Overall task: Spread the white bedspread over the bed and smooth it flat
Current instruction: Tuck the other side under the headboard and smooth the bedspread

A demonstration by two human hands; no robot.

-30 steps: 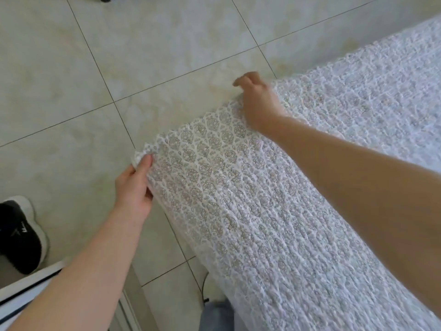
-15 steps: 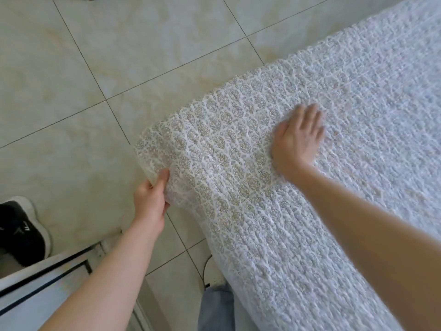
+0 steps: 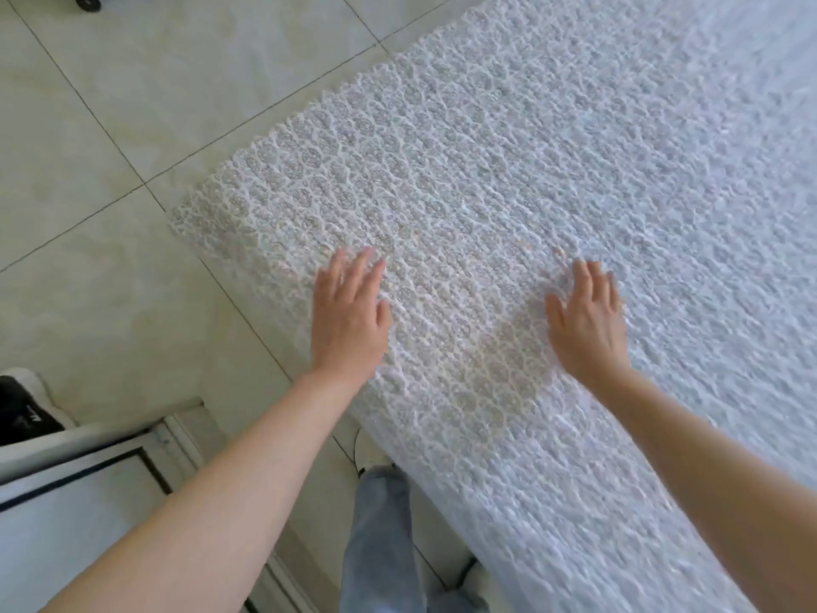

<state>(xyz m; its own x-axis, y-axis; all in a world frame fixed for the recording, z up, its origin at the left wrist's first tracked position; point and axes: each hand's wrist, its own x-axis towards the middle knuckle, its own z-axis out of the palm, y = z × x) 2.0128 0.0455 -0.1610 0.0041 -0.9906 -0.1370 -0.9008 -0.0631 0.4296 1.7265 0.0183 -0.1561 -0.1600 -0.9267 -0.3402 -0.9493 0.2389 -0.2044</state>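
White bedspread (image 3: 508, 179) covers bed, corner overhanging tiled floor (image 3: 88, 267) | step: smoothing | left hand (image 3: 349, 320), right hand (image 3: 588, 325) flat, open-palmed, gripping nothing (fingertips blurred) | next: likely sweep outward toward edges

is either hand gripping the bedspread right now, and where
Nothing is held: the left hand and right hand lie open, palms down, on the bedspread.

Pale, glossy floor tiles (image 3: 101, 276) with thin dark grout lines fill the left side; a white cabinet (image 3: 66, 515) with black trim sits lower left.
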